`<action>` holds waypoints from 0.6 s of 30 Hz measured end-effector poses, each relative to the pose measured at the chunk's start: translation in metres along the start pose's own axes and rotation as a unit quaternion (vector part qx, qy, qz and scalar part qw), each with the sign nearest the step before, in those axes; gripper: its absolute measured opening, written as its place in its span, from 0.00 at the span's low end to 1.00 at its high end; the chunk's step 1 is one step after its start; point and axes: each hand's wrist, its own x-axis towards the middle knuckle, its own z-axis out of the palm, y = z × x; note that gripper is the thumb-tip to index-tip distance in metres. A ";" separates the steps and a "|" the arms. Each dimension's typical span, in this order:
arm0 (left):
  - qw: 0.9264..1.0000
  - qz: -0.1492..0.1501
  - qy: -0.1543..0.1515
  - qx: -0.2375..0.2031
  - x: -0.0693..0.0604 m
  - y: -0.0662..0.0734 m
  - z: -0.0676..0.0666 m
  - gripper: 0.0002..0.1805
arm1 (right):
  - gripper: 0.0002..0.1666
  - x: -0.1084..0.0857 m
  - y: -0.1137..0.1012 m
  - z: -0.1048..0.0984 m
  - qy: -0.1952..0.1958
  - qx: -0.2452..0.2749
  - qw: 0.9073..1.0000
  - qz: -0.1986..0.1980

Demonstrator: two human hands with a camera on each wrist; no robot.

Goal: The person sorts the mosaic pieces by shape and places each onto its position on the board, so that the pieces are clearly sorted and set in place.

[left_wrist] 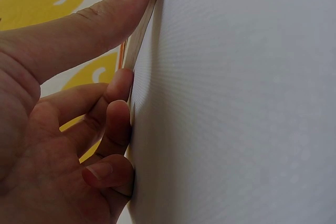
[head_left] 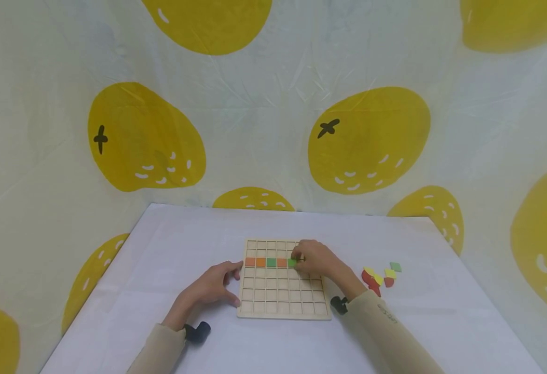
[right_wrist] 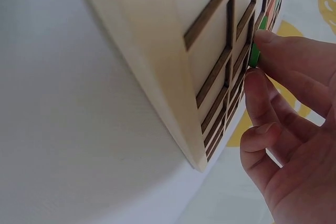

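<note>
A wooden grid board [head_left: 283, 316] lies on the white table. Across one of its upper rows runs a line of orange and green tiles, among them an orange tile [head_left: 261, 262] and a darker green tile [head_left: 271, 263]. My right hand [head_left: 317, 258] reaches over the board's right side and pinches a bright green tile [right_wrist: 255, 51] between thumb and fingertip, at the right end of that line. Along the board's left edge rests my left hand [head_left: 213, 284], its thumb [left_wrist: 123, 1] and fingers spread apart, touching the edge.
To the right of the board lie loose pieces: a green tile [head_left: 396, 267], a yellow piece [head_left: 390, 273] and several red and yellow ones, partly overlapping. A curtain [head_left: 264, 130] printed with yellow fruit hangs behind the table. Black wrist mounts [head_left: 197, 333] sit on both wrists.
</note>
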 end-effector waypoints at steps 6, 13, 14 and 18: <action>1.000 -0.002 0.001 0.003 -0.001 0.000 0.000 0.58 | 0.10 0.000 0.001 0.001 -0.006 0.007 1.000 0.009; 1.000 -0.003 0.000 0.006 0.001 -0.001 0.000 0.58 | 0.10 0.001 0.003 0.001 0.000 0.007 1.000 -0.004; 1.000 -0.002 0.000 0.007 0.001 -0.001 0.000 0.58 | 0.10 0.000 0.003 0.001 0.000 0.007 1.000 -0.006; 1.000 -0.001 -0.002 0.002 0.001 0.001 0.000 0.58 | 0.10 -0.001 0.003 0.001 0.002 0.007 1.000 -0.010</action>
